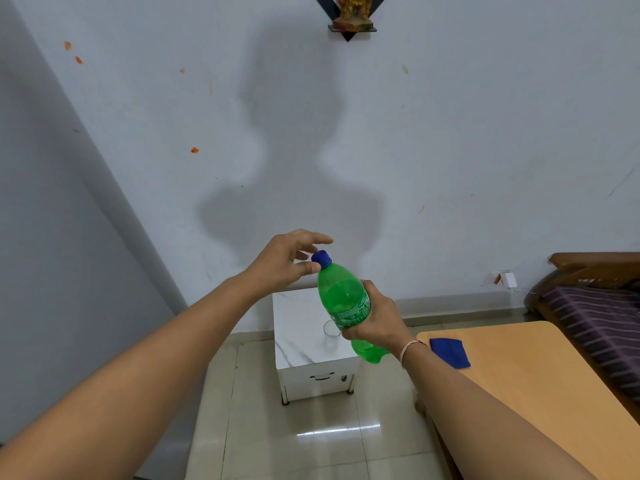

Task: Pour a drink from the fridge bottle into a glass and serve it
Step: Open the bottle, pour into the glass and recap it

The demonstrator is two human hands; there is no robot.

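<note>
Item: green bottle (346, 299), held in the air above the small white cabinet (298, 327). Our right hand (375, 320) is wrapped round its middle. Long axis leans up and to the left, blue cap (321, 259) topmost. Our left hand (287, 263) is nearest the cap, fingers spread, thumb at its side, not yet gripping. The glass (331, 332) stands on the cabinet, below the bottle.
</note>
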